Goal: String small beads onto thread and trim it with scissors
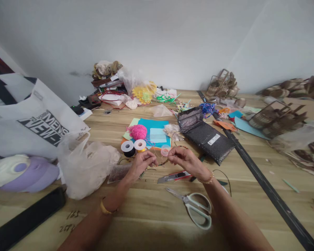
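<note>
Above the middle of the table, a thin dark strand (162, 163), beaded or braided, spans the short gap between my two hands. My left hand (142, 164) pinches one end with thumb and fingertips; part of the strand seems to hang below that palm. The other end is pinched in my right hand (184, 160). Under them lie a utility knife (174, 176) and scissors with pale green handles (199, 209). Just beyond are a small clear spool (165, 150), a spool of black thread (127, 148) and a spool of yellow thread (140, 145).
Pink yarn (138, 132) rests on blue paper (154, 123). A black bubble mailer (209, 136) lies to the right, beside a long dark strip (253, 167). Plastic bags (87, 167) and a black phone (28, 218) occupy the left. Small woven baskets (274, 118) stand at right.
</note>
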Motion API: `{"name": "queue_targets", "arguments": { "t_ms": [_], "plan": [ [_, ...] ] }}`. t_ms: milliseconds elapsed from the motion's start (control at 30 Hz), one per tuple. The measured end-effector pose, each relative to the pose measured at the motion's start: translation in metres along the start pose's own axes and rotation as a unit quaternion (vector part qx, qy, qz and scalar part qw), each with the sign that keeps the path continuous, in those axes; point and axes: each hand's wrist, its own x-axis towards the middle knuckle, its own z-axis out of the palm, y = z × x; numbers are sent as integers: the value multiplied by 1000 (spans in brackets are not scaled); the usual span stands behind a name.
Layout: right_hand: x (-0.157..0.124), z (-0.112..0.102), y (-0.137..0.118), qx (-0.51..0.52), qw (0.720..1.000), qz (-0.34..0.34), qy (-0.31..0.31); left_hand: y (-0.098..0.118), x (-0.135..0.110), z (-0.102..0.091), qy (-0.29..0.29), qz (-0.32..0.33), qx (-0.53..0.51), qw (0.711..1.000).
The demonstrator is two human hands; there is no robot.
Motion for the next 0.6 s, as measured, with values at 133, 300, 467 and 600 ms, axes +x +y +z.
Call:
{"name": "queue_targets", "arguments": {
  "t_ms": [133,300,467,600],
  "plan": [
    [-1,-5,-3,152,988,32,18,-6,1,1,29,-7,-25,999],
    [-1,-8,2,238,969,43,57,-10,0,5,47,-6,-56,997],
    [-1,-8,1,231,969,48,71,-6,-4,10,26,0,-53,998],
    [-2,-9,-1,216,972,54,71,-5,-5,11,39,0,-43,998]
  ]
}}
